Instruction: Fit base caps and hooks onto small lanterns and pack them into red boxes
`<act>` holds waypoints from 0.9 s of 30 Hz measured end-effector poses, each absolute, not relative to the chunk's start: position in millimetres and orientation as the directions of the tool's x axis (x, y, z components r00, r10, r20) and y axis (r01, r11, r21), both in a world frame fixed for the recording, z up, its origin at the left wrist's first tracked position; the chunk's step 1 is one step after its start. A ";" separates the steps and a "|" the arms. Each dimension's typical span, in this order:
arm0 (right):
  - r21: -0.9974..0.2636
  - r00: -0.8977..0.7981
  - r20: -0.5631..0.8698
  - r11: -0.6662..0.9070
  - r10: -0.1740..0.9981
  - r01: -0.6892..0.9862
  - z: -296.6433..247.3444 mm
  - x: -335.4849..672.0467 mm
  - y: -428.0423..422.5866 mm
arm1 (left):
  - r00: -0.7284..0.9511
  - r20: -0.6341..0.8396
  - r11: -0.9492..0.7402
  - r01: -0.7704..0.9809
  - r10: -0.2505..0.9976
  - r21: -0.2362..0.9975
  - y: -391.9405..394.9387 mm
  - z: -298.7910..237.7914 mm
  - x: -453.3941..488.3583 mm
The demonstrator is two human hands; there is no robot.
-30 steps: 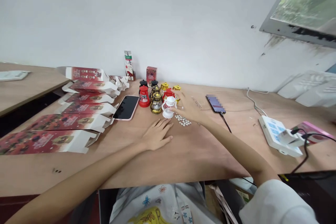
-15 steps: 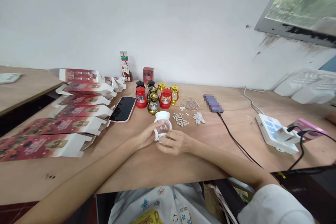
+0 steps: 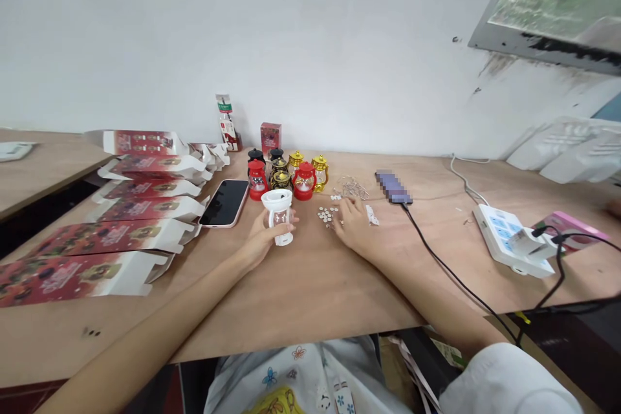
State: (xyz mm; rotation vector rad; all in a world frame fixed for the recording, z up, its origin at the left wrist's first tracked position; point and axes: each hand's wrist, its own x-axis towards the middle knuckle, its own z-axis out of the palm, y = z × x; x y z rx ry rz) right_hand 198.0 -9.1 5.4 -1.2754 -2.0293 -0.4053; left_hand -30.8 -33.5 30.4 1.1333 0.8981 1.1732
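My left hand [image 3: 262, 240] is wrapped round a small white toy lantern [image 3: 279, 215], held upright just above the wooden table [image 3: 310, 284]. My right hand [image 3: 352, 228] lies flat with fingers stretched out beside a scatter of small round button cells [image 3: 326, 214] and little white pieces [image 3: 371, 215]. Behind them stands a cluster of red, black and gold toy lanterns [image 3: 286, 174]. A bundle of thin wire handles [image 3: 353, 188] lies to the right of that cluster.
A black phone in a pink case [image 3: 226, 202] lies left of the lanterns. Several flat red cartons [image 3: 121, 207] fan out at the left. A second phone [image 3: 392, 186] with a black cable, a white power strip [image 3: 509, 239] and a pink box [image 3: 572, 229] sit to the right.
My right hand let go of the white lantern and moved right to the button cells. My left hand kept the lantern and shifted it slightly left and farther away.
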 end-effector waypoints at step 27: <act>-0.083 -0.374 0.500 0.473 0.781 0.877 2.1 228.7 25.2 | 0.350 0.631 -0.722 0.347 0.692 0.599 -34.6 5.6 -18.7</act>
